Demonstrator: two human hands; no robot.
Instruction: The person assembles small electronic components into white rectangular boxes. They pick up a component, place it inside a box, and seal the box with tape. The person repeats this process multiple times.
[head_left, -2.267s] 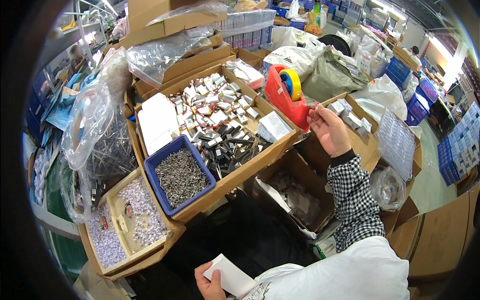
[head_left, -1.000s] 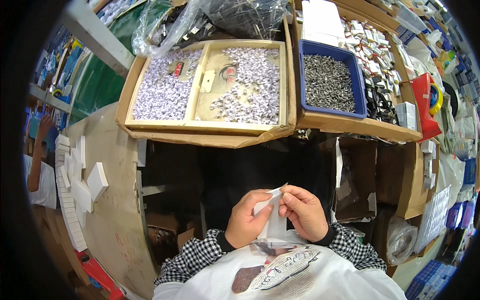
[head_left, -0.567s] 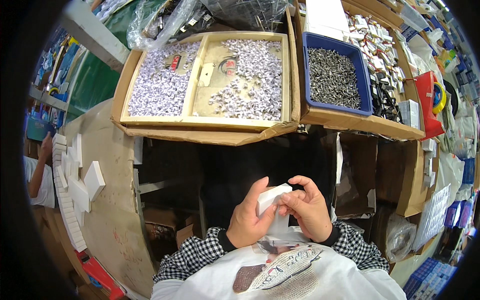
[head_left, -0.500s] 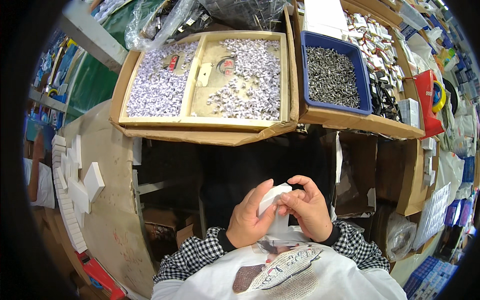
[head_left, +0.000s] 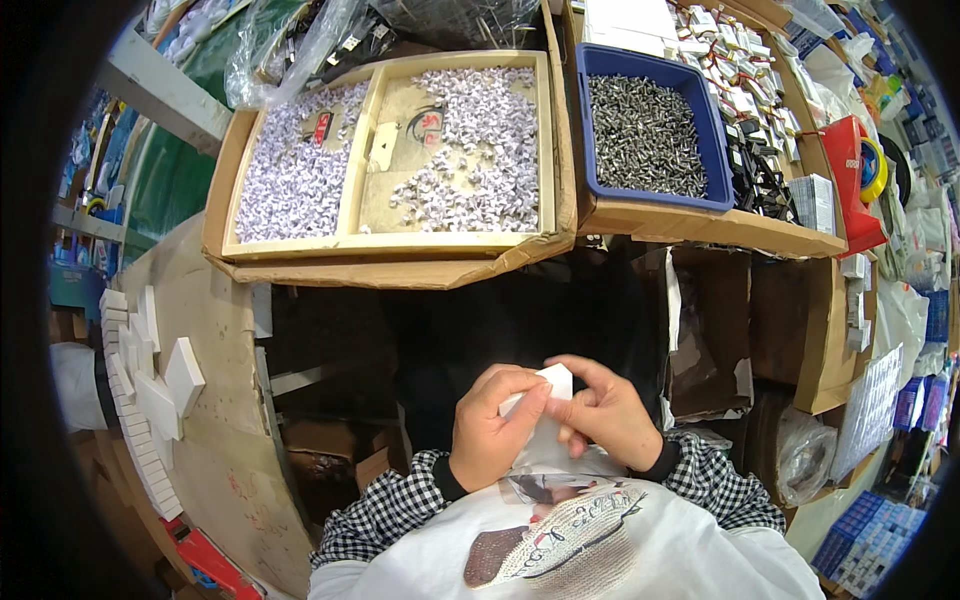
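Both hands are close together in front of my chest, with a small white box (head_left: pixel 557 381) between them. My left hand (head_left: pixel 488 428) is closed round its left side, the thumb laid along the front. On the other side my right hand (head_left: pixel 617 418) pinches it, thumb near the top edge and index finger curled behind. The box tilts upward, and its lower part is mostly covered by my fingers. I cannot tell whether anything is inside it.
A divided wooden tray (head_left: pixel 362 160) holds many small white pieces. Beside it are a blue bin (head_left: pixel 716 150) of small metal parts and a red tape dispenser (head_left: pixel 848 190). White boxes (head_left: pixel 150 400) line the left table (head_left: pixel 235 400). Another person's white sleeve (head_left: pixel 78 385) shows far left.
My fingers have closed in further on the box, the right index finger now behind its top. The tray and bin have shifted slightly left in view. The other person's arm has moved.
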